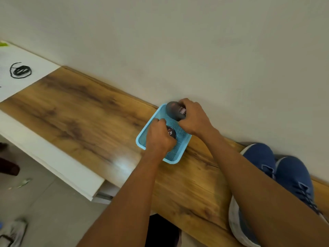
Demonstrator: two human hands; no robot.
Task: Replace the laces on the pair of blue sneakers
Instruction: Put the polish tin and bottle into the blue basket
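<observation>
A pair of blue sneakers (292,177) with dark laces stands at the right end of the wooden tabletop, partly hidden by my right forearm. A light blue mesh tray (173,155) sits against the wall. My left hand (159,138) grips a dark round packet (171,133) inside the tray. My right hand (193,116) holds a second dark round packet (174,110) at the tray's far end. A coil of black lace (21,70) lies on the white surface at far left.
The wooden tabletop (85,111) runs along a pale wall (178,41). A white surface (23,81) adjoins it at left, and a white panel edge (62,166) runs below. Grey floor with a white shoe (15,230) lies at bottom left.
</observation>
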